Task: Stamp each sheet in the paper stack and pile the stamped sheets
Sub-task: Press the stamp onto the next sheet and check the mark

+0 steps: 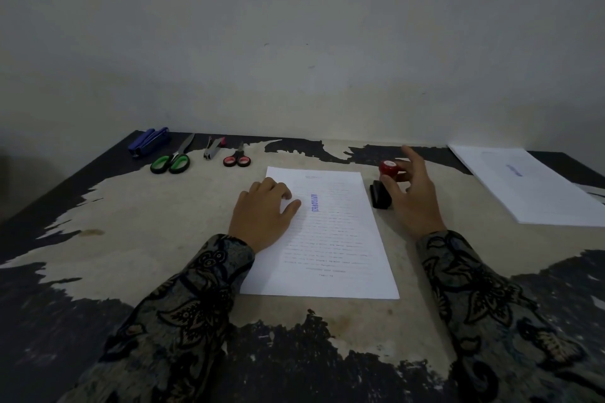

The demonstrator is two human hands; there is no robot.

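**Stamped sheet at centre, stamp standing just to its right**

A printed sheet [327, 235] lies at the centre of the frame on a worn table [157, 239], its dark coating peeled away in patches. A blue "APPROVED" mark [314, 202] runs sideways across the sheet's upper half.

The left hand [263, 217] rests palm-down on the sheet's left edge, fingers bent loosely and pressing the paper flat; it grips nothing.

Just right of the sheet's upper corner stands the stamp [383, 185], a black base topped by a red knob. The right hand [413, 195] is at the stamp, thumb and fingers loosely around the knob, with the index finger raised; whether it truly grips the knob or only touches it cannot be told.

At the right edge of the frame lies a pile of stamped sheets [530, 185], the top one showing a blue mark.

Along the upper left of the table sit a blue stapler [150, 142], green-handled scissors [173, 160], a staple remover [212, 147] and small red-handled scissors [237, 158].
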